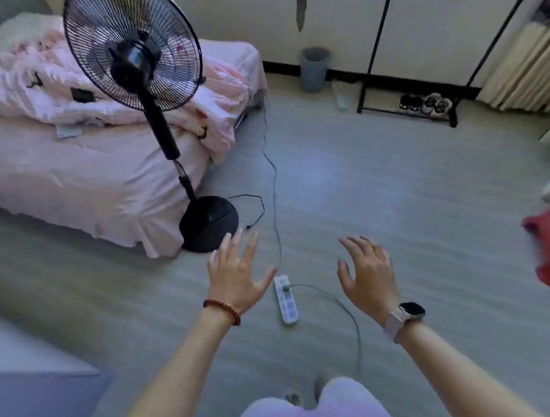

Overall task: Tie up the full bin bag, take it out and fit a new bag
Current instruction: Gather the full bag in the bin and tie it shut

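Walking to the bin (314,68) by the far wall, you keep both the left hand (237,279) and the right hand (368,281) spread and empty, and step over the power strip (286,298).

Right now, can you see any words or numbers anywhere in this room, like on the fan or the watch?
No text can be read anywhere in this picture.
Watch on the right wrist: screen is dark, nothing shown.
Fan: no label visible on the hub or base.
Power strip on the floor: any markings are too small and blurred to read.
Bin by the wall: no writing visible.
Duvet: printed shapes only, not letters.
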{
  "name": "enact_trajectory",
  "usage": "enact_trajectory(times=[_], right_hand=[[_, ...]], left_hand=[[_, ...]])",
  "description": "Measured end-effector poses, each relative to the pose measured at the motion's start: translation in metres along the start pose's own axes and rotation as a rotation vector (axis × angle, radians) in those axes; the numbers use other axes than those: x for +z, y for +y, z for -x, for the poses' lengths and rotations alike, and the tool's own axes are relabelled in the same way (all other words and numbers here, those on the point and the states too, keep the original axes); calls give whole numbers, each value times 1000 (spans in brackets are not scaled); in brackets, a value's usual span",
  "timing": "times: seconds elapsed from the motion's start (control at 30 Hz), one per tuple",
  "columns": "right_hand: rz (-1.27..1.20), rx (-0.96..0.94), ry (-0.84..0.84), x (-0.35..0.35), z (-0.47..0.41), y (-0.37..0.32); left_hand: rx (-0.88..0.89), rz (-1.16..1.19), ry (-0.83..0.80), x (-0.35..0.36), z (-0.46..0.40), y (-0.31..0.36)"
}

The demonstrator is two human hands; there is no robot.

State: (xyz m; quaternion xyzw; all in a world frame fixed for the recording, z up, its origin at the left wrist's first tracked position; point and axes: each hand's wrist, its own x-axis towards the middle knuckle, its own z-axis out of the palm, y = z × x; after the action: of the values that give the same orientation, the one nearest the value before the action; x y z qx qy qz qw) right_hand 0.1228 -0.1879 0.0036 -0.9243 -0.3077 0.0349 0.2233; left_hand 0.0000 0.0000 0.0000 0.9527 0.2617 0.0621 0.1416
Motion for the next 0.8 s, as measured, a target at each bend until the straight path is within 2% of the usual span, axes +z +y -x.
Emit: enact_trajectory(times=[0.03, 0.13, 0.33, 0.57, 0.8], right_hand=[[-2, 31, -10, 7, 1, 10], [10, 140, -32, 16, -1, 31], [-48, 203, -49, 19, -54, 73], [-82, 211, -130, 14, -212, 164], [-52, 145, -258, -34, -401, 268]], left_hand=[[-6, 21, -72, 9, -2, 3], [-15, 22, -129, 28, -13, 12], [18, 0, -236, 56, -92, 38], [67, 15, -240, 98, -257, 115], [9, 51, -266, 132, -448, 227]])
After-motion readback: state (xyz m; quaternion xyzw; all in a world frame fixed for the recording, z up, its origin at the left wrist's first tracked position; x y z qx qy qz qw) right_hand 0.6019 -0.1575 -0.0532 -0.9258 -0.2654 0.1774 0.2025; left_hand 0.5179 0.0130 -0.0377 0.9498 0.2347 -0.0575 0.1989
